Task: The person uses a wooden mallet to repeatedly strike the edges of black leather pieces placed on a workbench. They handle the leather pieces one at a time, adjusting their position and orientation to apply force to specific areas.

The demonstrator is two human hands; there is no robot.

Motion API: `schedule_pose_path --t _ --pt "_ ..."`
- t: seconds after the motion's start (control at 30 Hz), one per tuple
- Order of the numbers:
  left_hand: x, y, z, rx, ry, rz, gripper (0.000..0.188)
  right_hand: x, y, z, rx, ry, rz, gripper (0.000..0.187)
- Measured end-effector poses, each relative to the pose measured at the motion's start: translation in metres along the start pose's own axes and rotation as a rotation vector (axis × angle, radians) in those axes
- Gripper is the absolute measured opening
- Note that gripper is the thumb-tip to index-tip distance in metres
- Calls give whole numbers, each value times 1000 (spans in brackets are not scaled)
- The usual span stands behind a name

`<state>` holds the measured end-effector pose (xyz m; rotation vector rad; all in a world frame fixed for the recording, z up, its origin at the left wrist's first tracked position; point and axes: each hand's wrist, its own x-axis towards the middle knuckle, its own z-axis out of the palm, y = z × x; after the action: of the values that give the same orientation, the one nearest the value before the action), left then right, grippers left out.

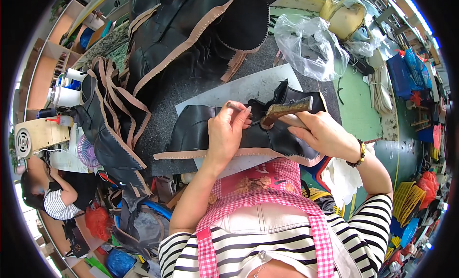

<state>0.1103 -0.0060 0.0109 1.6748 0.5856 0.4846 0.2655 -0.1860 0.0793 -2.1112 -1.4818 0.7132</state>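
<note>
A black leather boot upper [191, 127] with a tan, stitched edge lies across a pale board [215, 96] in front of me. My left hand [224, 134] rests over it, fingers pinched round a thin metal rod [234, 106] that looks like a punch; its lower end is hidden. In my right hand [325, 134] is a hammer [291, 107], gripped by its wooden handle. The worn metal head sits just right of the left fingers, low over the leather. Folded black straps [282, 91] stand up from the upper near the head.
More black uppers pile up at the far side [201, 43] and at the left [110, 120]. A clear plastic bag [311, 46] lies beyond the board. White containers [64, 96] and a purple fan [87, 150] stand at left, where another person [62, 196] sits.
</note>
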Motion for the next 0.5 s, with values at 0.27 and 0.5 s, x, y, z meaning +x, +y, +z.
schedule_pose_path --t 0.27,0.5 --pt "2 1 3 38 19 -19 13 0 -5 -6 -17 -38 35 27" --pt "-1 -2 8 396 29 275 11 -5 -44 -33 295 439 -339 33"
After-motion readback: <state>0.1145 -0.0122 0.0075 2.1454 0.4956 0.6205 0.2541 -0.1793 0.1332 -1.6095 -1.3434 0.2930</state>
